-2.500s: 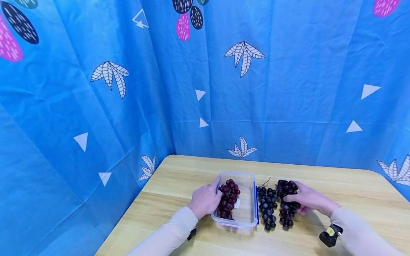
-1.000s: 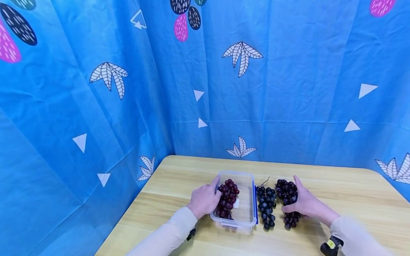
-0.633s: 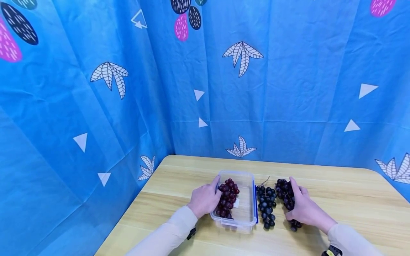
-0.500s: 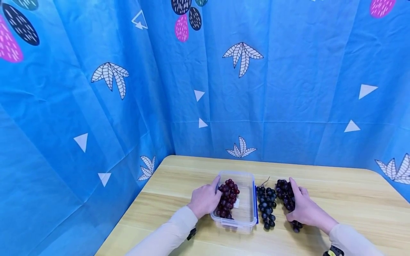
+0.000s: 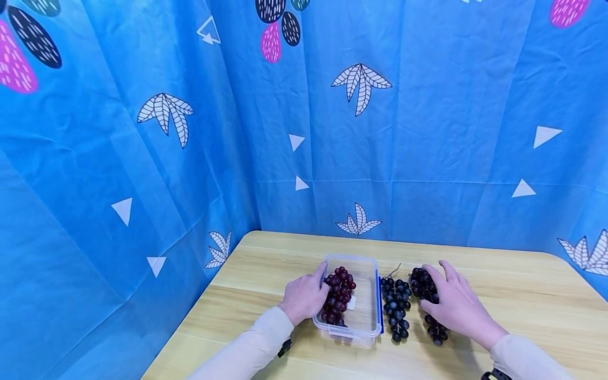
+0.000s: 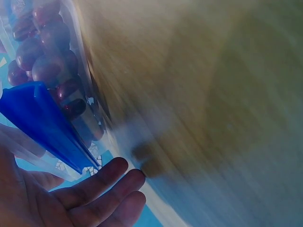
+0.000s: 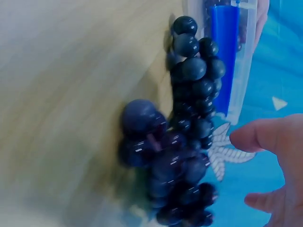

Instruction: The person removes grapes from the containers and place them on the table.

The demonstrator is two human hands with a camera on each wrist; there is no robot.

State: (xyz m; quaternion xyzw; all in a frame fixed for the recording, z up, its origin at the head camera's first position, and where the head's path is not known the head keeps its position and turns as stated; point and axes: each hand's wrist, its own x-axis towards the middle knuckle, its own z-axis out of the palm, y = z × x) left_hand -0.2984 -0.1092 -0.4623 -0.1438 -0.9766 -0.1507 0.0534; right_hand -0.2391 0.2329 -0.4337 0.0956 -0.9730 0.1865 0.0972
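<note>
A clear plastic food container (image 5: 363, 316) with blue side latches stands on the table, a bunch of dark red grapes (image 5: 339, 293) inside along its left wall. My left hand (image 5: 304, 296) holds that wall, thumb over the rim; in the left wrist view several fingers (image 6: 102, 184) lie outside, below the blue latch (image 6: 49, 125). To the container's right lies a bluish-black bunch of grapes (image 5: 396, 306) with its stem upward. Beside it lies a dark purple bunch (image 7: 173, 163), partly hidden in the head view by my right hand (image 5: 458, 306), whose fingers are loosely spread, gripping nothing.
The wooden table (image 5: 275, 248) extends around the container and the grapes. A blue patterned curtain (image 5: 427, 132) hangs along its back and left edges.
My right hand has worked along the purple bunch, whose lower end has shifted right and now slants, and the fingers have spread away from it. My left hand has stayed on the container.
</note>
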